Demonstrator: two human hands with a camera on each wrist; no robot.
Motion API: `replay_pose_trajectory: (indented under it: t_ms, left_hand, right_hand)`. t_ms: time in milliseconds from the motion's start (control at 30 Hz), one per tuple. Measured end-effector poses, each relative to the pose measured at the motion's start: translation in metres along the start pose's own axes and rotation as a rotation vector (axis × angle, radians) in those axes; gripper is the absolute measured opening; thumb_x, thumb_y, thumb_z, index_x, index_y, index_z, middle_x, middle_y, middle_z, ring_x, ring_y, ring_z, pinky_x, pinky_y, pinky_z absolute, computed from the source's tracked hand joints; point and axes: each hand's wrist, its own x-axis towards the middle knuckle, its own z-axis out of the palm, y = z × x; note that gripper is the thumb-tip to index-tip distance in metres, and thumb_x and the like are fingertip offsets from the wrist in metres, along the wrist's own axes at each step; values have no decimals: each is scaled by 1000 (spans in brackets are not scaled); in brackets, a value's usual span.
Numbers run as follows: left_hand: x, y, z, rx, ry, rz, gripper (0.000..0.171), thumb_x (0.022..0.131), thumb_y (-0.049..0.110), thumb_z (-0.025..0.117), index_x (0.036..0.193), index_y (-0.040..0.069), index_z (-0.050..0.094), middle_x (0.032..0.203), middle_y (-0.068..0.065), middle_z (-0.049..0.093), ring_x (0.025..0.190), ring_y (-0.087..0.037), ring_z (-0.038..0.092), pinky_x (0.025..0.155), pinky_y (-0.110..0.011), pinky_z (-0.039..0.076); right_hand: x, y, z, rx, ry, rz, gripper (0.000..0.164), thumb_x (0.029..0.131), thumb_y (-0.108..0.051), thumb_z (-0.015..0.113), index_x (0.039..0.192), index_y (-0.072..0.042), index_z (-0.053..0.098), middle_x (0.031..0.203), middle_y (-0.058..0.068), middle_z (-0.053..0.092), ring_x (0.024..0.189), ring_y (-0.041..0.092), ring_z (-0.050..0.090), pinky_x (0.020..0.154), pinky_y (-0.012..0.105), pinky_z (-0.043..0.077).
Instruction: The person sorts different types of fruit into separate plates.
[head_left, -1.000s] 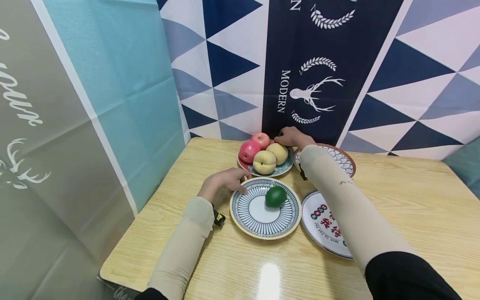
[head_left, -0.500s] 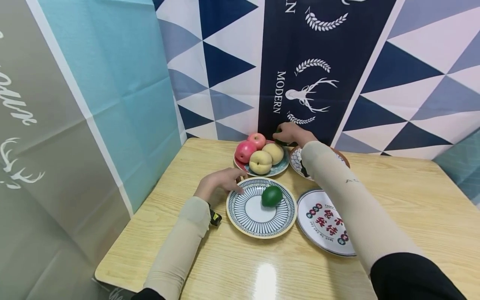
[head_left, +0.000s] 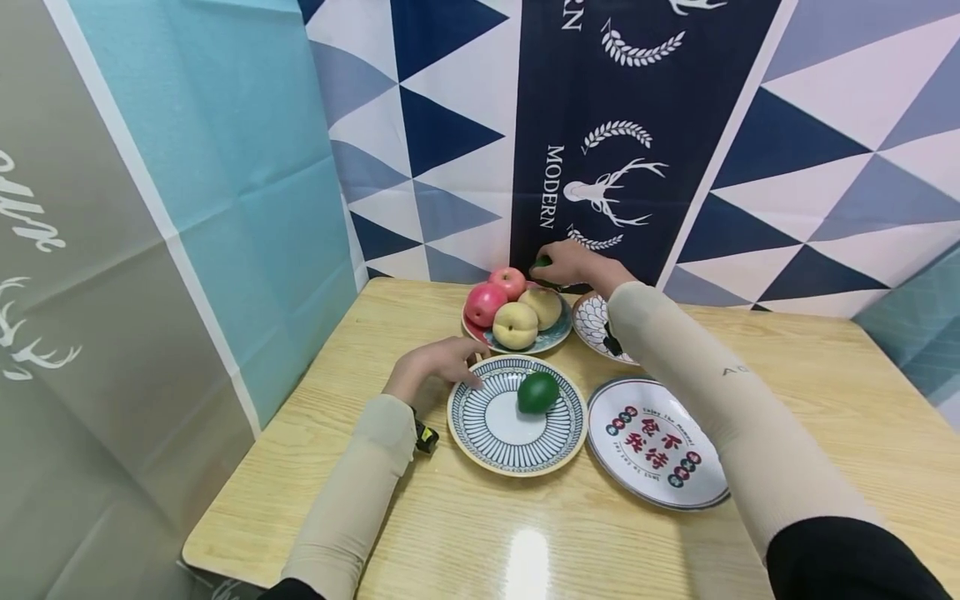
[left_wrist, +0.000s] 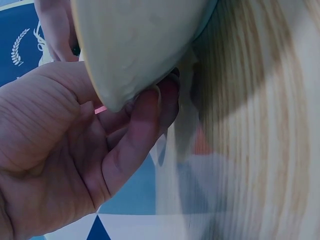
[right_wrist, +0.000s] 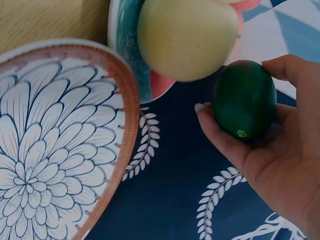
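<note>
My right hand (head_left: 576, 260) holds a dark green avocado (right_wrist: 244, 100) between thumb and fingers, raised behind the fruit plate (head_left: 558, 335). That plate bears two red-pink apples (head_left: 487, 304) and two pale yellow peaches (head_left: 515, 325). In the right wrist view one peach (right_wrist: 187, 40) lies close beside the held avocado. My left hand (head_left: 442, 362) grips the rim of a blue-and-white striped plate (head_left: 517, 454); the left wrist view shows bent fingers under the plate's edge (left_wrist: 145, 40). On the striped plate rests another green avocado (head_left: 538, 392).
A brown-rimmed plate with a petal pattern (head_left: 592, 325) stands behind my right forearm, partly hidden. Nearer is a white plate with red lettering (head_left: 630, 475). A patterned cloth (head_left: 442, 192) hangs behind the wooden table (head_left: 420, 533).
My right hand has raised the avocado, which was hidden earlier, into sight behind the fruit plate. The left hand keeps its grip on the striped plate. The head view has shifted slightly.
</note>
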Motion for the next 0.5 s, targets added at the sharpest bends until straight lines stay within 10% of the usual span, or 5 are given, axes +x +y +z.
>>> replay_pose_trajectory:
  t_ms: [500]
  left_hand:
    - [-1,2,0,-6,-7,2,31,96,16,80,124,17,64,124,-11,64,106,-24,63,81,-34,59]
  right_hand:
    - [-29,-29,3,-31,75,-134,38,100,-33,62,124,-5,69,92,10,63,78,24,56,68,35,45]
